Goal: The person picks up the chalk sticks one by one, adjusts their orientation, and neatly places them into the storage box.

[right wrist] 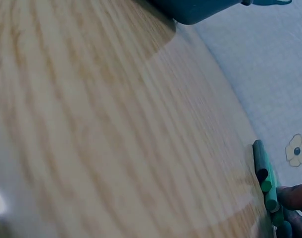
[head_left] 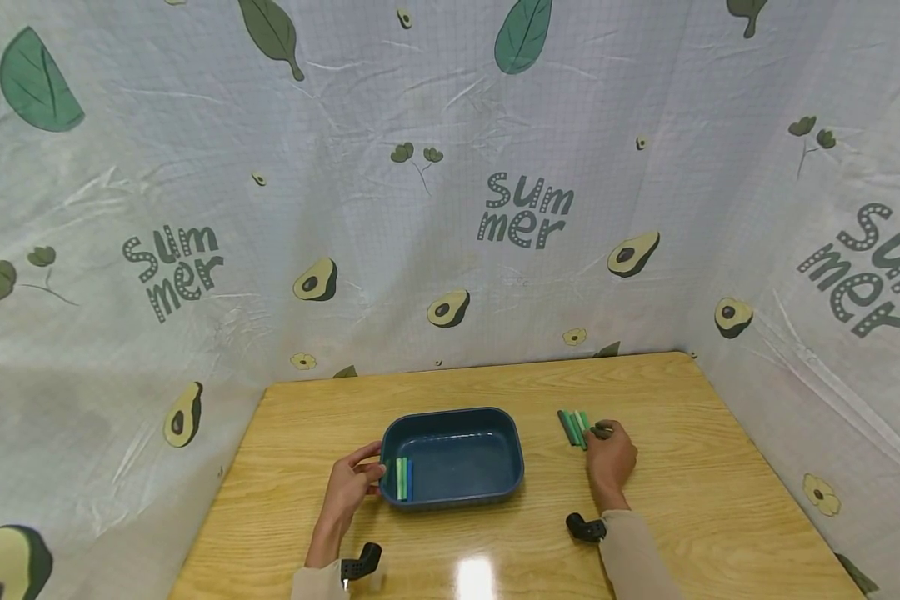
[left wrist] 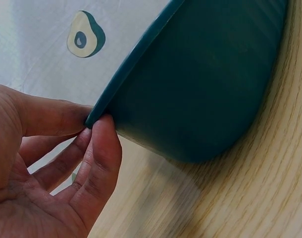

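At its left end, a dark blue plastic tub point(head_left: 465, 462) is held by my left hand point(head_left: 350, 483). In the left wrist view, thumb and a finger pinch the tub's rim point(left wrist: 128, 64). Inside, two light green sticks point(head_left: 401, 479) and a blue stick point(head_left: 409, 481) stand side by side against the left wall. Right of the tub, my right hand point(head_left: 611, 458) bends over a row of green crayon-like sticks point(head_left: 568, 427). Its fingers point(right wrist: 295, 196) pinch at a dark green stick point(right wrist: 284, 229) at the row's near end, partly hidden by the hand.
Everything stands on a wooden table point(head_left: 540, 542) with light glare near the front. A white printed sheet point(head_left: 465, 117) hangs behind and at both sides, meeting the table's back edge. Black wrist cameras point(head_left: 587, 528) sit on both forearms.
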